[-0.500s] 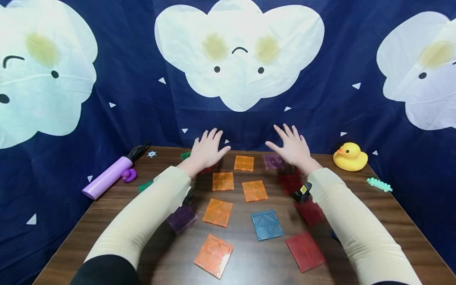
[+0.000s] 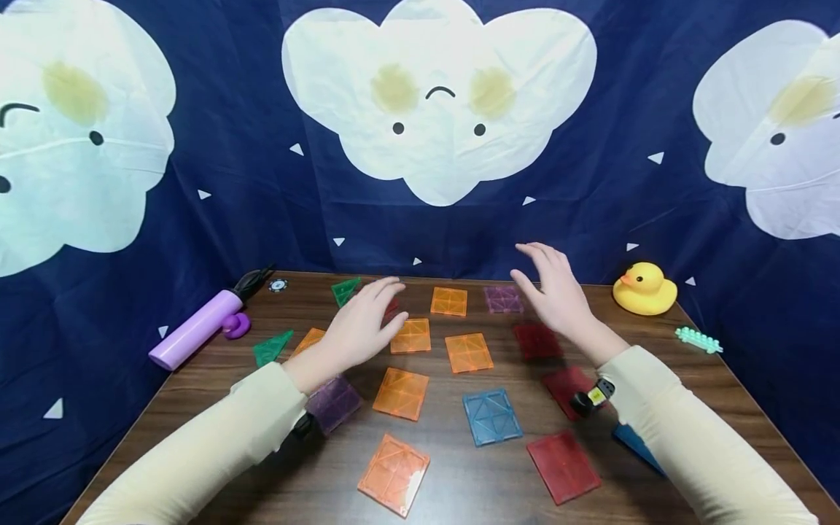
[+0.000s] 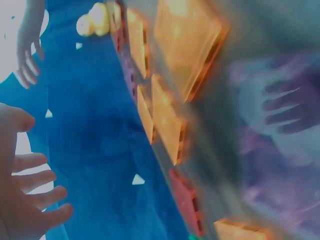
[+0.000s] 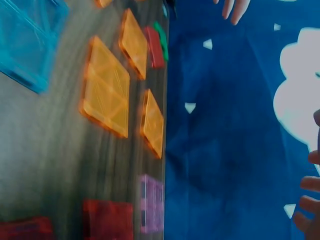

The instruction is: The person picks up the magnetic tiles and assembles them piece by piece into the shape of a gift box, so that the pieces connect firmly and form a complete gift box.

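Note:
My left hand (image 2: 359, 328) hovers over the left part of the table with relaxed fingers and nothing in it. It partly covers a red tile (image 2: 392, 308) and is near an orange square tile (image 2: 412, 337). My right hand (image 2: 558, 292) is raised at the back right, thumb apart from the fingers and holding nothing. Close to it are a purple tile (image 2: 502, 300) and a dark red tile (image 2: 537, 340). Translucent orange tiles (image 2: 469, 352) and a blue square tile (image 2: 492, 417) lie flat between the arms. In the left wrist view, a purple tile (image 3: 285, 165) shows a hand's reflection.
A lilac cylinder (image 2: 197, 330) with a black cord lies at the left edge, a small purple toy (image 2: 237, 325) beside it. Green triangular tiles (image 2: 272, 348) lie nearby. At right are a yellow rubber duck (image 2: 645, 289) and a mint bumpy strip (image 2: 698, 340). A blue curtain (image 2: 459, 240) hangs behind.
Both hands have come back from near the curtain and lower, toward the body; the left also moved left. The fingers, spread before, are now closer together. The tiles have not moved.

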`<state>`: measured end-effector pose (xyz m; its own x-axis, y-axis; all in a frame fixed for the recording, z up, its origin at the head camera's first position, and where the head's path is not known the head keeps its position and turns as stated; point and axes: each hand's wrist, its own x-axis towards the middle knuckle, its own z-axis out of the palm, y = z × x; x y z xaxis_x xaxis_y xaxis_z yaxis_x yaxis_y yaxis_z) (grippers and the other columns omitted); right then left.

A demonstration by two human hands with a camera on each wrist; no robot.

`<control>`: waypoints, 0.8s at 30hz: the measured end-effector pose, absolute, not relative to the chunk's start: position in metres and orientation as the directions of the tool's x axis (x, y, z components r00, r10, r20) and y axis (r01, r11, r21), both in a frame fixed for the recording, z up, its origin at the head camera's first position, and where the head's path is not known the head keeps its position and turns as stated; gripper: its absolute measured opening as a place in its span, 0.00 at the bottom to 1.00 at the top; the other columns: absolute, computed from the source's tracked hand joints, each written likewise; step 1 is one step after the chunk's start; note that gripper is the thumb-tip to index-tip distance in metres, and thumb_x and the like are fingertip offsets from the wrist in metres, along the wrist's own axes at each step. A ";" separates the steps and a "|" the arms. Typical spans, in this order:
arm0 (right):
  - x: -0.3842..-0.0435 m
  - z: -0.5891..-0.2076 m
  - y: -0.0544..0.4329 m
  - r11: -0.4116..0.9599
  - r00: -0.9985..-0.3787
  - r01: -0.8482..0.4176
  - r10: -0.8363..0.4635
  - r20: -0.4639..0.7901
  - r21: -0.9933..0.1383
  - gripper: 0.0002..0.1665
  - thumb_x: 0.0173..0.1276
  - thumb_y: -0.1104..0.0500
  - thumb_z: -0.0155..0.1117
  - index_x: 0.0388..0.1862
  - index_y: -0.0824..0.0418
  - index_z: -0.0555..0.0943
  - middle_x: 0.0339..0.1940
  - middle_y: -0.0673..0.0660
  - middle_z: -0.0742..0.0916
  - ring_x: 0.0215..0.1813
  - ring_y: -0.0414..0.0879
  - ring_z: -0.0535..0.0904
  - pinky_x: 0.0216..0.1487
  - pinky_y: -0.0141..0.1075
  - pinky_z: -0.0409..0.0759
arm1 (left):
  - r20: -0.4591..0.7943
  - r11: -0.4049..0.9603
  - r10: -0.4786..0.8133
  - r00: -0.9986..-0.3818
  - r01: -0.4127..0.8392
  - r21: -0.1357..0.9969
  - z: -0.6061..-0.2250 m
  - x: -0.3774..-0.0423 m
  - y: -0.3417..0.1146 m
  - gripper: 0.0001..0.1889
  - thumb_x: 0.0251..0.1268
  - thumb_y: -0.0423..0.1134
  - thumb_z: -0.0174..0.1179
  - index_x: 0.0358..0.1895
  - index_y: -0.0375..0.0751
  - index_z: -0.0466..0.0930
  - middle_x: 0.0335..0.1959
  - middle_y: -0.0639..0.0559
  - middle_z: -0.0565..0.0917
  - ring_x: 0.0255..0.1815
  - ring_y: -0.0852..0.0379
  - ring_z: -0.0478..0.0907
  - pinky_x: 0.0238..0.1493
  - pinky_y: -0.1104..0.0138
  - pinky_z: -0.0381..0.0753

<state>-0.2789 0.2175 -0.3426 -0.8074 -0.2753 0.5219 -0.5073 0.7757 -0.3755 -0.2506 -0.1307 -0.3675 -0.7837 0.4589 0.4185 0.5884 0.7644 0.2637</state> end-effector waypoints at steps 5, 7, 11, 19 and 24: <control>-0.248 -0.349 0.218 0.669 -0.706 -0.651 -0.360 0.610 -0.358 0.24 0.76 0.57 0.61 0.67 0.64 0.76 0.64 0.63 0.78 0.66 0.61 0.68 0.65 0.58 0.65 | 0.404 0.684 0.554 -0.728 0.675 0.278 -0.380 -0.225 -0.135 0.25 0.73 0.44 0.62 0.67 0.34 0.75 0.70 0.38 0.72 0.71 0.42 0.69 0.67 0.48 0.72; -0.236 -0.355 0.218 0.635 -0.684 -0.687 -0.398 0.612 -0.354 0.23 0.74 0.60 0.63 0.65 0.64 0.77 0.62 0.62 0.79 0.64 0.59 0.70 0.64 0.56 0.67 | 0.366 0.655 0.602 -0.710 0.701 0.283 -0.388 -0.216 -0.137 0.24 0.74 0.44 0.62 0.66 0.35 0.75 0.71 0.38 0.72 0.71 0.42 0.69 0.68 0.49 0.71; -0.212 -0.372 0.218 0.593 -0.673 -0.722 -0.481 0.562 -0.357 0.23 0.72 0.62 0.65 0.64 0.62 0.78 0.63 0.59 0.79 0.66 0.55 0.71 0.67 0.53 0.66 | 0.236 0.609 0.694 -0.680 0.729 0.312 -0.403 -0.203 -0.138 0.24 0.76 0.46 0.60 0.68 0.37 0.75 0.72 0.40 0.71 0.73 0.42 0.67 0.69 0.48 0.69; -0.175 -0.402 0.212 0.562 -0.691 -0.708 -0.675 0.257 -0.428 0.24 0.73 0.57 0.67 0.67 0.57 0.78 0.69 0.56 0.78 0.71 0.52 0.70 0.66 0.54 0.72 | 0.010 0.567 0.785 -0.620 0.724 0.392 -0.422 -0.191 -0.138 0.29 0.77 0.50 0.57 0.73 0.38 0.71 0.77 0.41 0.64 0.78 0.40 0.59 0.72 0.47 0.64; -0.166 -0.417 0.207 0.582 -0.677 -0.670 -0.734 0.057 -0.462 0.27 0.73 0.55 0.68 0.70 0.55 0.77 0.73 0.57 0.75 0.74 0.53 0.68 0.67 0.56 0.71 | -0.086 0.587 0.786 -0.612 0.697 0.412 -0.424 -0.187 -0.136 0.30 0.76 0.55 0.57 0.71 0.38 0.73 0.77 0.41 0.65 0.78 0.41 0.58 0.73 0.47 0.62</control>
<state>-0.1658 0.2066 -0.4174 -0.6769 -0.7338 0.0575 -0.6697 0.5815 -0.4619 -0.1867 -0.1365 -0.4240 -0.6120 0.7862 -0.0858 0.6968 0.5873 0.4117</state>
